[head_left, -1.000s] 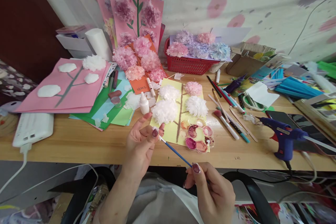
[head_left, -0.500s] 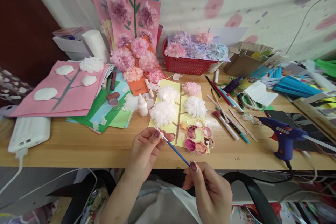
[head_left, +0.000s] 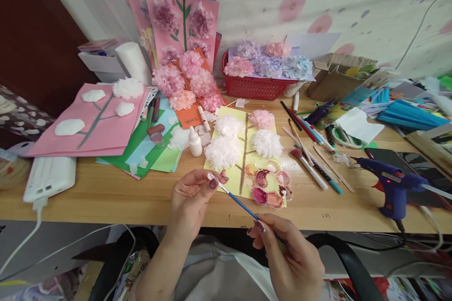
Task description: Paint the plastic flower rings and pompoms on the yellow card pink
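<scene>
Left hand (head_left: 190,195), right hand (head_left: 289,258) at paintbrush (head_left: 240,203) ends

Your left hand (head_left: 192,195) has come down from in front of the flower (head_left: 222,152), up-left of the palette (head_left: 269,183), and now sits nearer you, level with the palette. Its fingers were loosely spread a second ago and have now curled in, with thumb and forefinger pinching the tip of the brush (head_left: 240,203). Your right hand (head_left: 291,256), below the palette, has slid slightly rightward.
</scene>
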A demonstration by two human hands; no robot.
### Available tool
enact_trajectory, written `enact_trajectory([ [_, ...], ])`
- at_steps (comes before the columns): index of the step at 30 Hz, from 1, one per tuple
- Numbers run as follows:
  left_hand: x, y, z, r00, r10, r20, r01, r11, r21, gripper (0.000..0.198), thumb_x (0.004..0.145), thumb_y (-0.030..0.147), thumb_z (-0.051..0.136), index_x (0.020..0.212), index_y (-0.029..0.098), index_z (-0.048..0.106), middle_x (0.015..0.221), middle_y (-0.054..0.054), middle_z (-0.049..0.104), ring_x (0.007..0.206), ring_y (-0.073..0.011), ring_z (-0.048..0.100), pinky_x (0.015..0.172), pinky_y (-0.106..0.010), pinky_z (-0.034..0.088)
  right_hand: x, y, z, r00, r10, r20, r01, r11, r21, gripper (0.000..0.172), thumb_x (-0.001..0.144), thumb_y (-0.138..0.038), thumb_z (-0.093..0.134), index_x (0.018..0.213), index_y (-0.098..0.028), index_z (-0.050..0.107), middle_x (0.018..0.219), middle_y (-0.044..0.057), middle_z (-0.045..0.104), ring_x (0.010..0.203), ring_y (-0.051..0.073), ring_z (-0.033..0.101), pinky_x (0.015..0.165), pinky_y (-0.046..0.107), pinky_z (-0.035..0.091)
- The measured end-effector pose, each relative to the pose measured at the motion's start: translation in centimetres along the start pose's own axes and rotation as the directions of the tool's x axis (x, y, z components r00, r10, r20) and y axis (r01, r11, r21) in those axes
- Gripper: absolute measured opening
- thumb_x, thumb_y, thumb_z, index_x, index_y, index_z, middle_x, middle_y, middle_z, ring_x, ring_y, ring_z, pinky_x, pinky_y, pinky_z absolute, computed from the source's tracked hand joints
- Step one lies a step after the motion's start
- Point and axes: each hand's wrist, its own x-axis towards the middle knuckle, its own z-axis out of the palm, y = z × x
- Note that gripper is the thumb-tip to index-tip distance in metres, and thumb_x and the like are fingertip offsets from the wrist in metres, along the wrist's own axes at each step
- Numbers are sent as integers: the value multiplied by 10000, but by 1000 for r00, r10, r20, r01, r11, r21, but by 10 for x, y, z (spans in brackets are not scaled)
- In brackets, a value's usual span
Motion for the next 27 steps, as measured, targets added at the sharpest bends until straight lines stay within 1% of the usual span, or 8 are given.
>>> enact_trajectory([
  [4, -3, -3, 1, 999, -30, -17, 30, 1000, -3, 219, 677, 394, 892, 739, 216, 781, 735, -4, 742, 748, -146, 714, 970, -376, 566, 2, -2, -2, 997, 20, 76, -18, 999, -28, 202, 962, -312, 594, 867, -222, 748, 494, -38, 605, 393, 86, 529, 423, 171, 426],
  [8, -4, -1, 4, 999, -52, 17, 52, 999, 12, 232, 670, 426, 890, 704, 225, 778, 665, 3, 723, 677, -148, 702, 958, -417, 577, 3, -3, -3, 993, 43, 114, -39, 998, -39, 243, 969, -336, 578, 871, -205, 758, 429, -46, 558, 355, 92, 486, 415, 194, 395],
  [14, 1, 0, 1, 987, -162, -14, 161, 986, -30, 292, 516, 462, 955, 636, 260, 781, 594, 9, 727, 582, -136, 677, 917, -439, 587, 1, -3, -4, 977, 141, 161, -135, 990, -47, 354, 991, -416, 537, 813, -177, 729, 391, -52, 518, 337, 88, 450, 403, 191, 363],
  [16, 4, -1, -1, 980, -198, -25, 196, 979, -59, 326, 447, 455, 976, 581, 257, 756, 561, 25, 706, 563, -127, 665, 952, -453, 568, 3, -2, -6, 972, 91, 215, -77, 994, -74, 317, 978, -397, 561, 800, -180, 708, 438, -41, 551, 372, 93, 478, 410, 193, 370],
  [19, 8, 0, -2, 972, -234, 19, 235, 969, -75, 382, 412, 448, 987, 493, 232, 683, 519, 48, 657, 549, -107, 639, 1014, -472, 530, 10, -2, -9, 963, -105, 249, 137, 984, -116, 164, 943, -264, 605, 824, -195, 694, 562, -21, 622, 457, 100, 543, 451, 193, 411],
  [21, 9, 2, -2, 972, -228, 58, 232, 970, -72, 424, 417, 449, 987, 464, 218, 635, 502, 52, 626, 557, -108, 628, 1043, -488, 507, 14, -2, -11, 950, -208, 235, 242, 962, -127, 132, 926, -182, 601, 823, -207, 681, 625, -12, 643, 517, 108, 579, 499, 198, 446],
  [24, 10, 2, -2, 977, -203, 69, 208, 975, -75, 439, 461, 443, 978, 465, 211, 606, 503, 48, 614, 572, -125, 636, 1057, -506, 490, 15, -1, -11, 952, -236, 195, 263, 956, -128, 79, 902, -161, 634, 855, -215, 668, 683, -1, 663, 575, 125, 615, 542, 207, 486],
  [27, 9, -1, -2, 979, -201, 30, 203, 975, -86, 355, 526, 418, 962, 540, 209, 675, 578, 21, 687, 623, -147, 684, 1017, -471, 517, 12, 0, -8, 969, -197, 150, 217, 967, -131, 36, 883, -187, 674, 905, -215, 683, 687, -3, 670, 560, 122, 611, 527, 197, 490],
])
